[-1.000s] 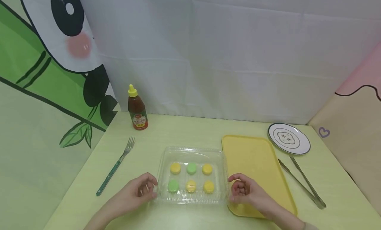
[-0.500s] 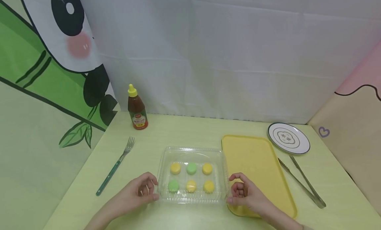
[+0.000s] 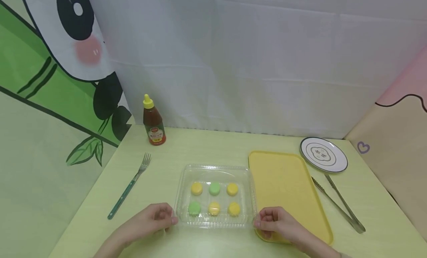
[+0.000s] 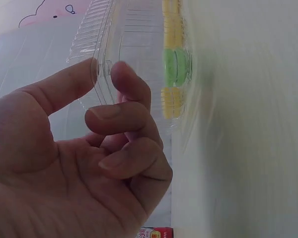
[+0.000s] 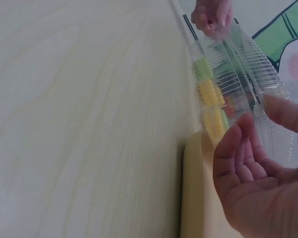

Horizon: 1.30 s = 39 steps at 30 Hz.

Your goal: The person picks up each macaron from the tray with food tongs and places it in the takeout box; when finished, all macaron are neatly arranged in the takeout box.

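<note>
A clear plastic clamshell box with its lid down lies near the table's front. Inside are several macarons, among them a green macaron and a yellow macaron. At the box's left front corner, my left hand has thumb and index finger either side of the rim, pinching it. My right hand pinches the rim at the right front corner, over the tray's near end. In the left wrist view, the other fingers of the left hand curl loosely. The right hand looks much the same from its wrist.
Partly beside the box lies a yellow tray. Metal tongs and a white plate are to its right. On the left are a green-handled fork and a ketchup bottle. A white cloth hangs behind the table.
Both hands' index fingers have come down and closed toward the thumbs at the box rim. The right thumb has moved slightly left onto the corner. The box has stayed in place.
</note>
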### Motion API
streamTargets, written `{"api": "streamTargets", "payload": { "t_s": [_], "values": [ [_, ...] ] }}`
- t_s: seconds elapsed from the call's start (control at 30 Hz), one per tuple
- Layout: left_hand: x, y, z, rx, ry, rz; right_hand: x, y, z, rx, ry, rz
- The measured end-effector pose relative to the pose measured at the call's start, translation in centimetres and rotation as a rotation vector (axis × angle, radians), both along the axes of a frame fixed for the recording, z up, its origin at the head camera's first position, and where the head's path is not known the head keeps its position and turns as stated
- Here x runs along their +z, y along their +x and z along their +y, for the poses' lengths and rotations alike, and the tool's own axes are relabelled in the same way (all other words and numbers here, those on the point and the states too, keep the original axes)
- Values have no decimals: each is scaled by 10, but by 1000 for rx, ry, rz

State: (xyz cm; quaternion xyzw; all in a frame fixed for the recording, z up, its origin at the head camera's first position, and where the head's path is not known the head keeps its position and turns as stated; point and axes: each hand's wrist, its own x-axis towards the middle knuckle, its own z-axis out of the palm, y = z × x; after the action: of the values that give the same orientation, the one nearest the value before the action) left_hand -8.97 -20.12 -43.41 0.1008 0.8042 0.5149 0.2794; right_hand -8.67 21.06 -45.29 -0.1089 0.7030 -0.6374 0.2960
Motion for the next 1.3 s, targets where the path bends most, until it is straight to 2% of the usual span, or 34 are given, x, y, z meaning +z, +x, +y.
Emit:
{"api": "streamTargets", "payload": {
  "t_s": [0.23,0.43,0.57,0.87,1.3],
  "values": [
    [-4,0,-1,-52,68,-37,0,0,-1,68,-40,-37],
    [-2,0,0,-62,121,-71,-1,-1,-1,66,-127,-152],
    [-3,-1,-1,-59,144,-100,-2,-1,-1,57,-139,-189],
    [-4,-1,1,-21,163,-110,-1,0,-4,24,-129,-193],
    [-9,2,4,34,283,-122,-3,-1,-7,-21,-87,-185]
  ]
}}
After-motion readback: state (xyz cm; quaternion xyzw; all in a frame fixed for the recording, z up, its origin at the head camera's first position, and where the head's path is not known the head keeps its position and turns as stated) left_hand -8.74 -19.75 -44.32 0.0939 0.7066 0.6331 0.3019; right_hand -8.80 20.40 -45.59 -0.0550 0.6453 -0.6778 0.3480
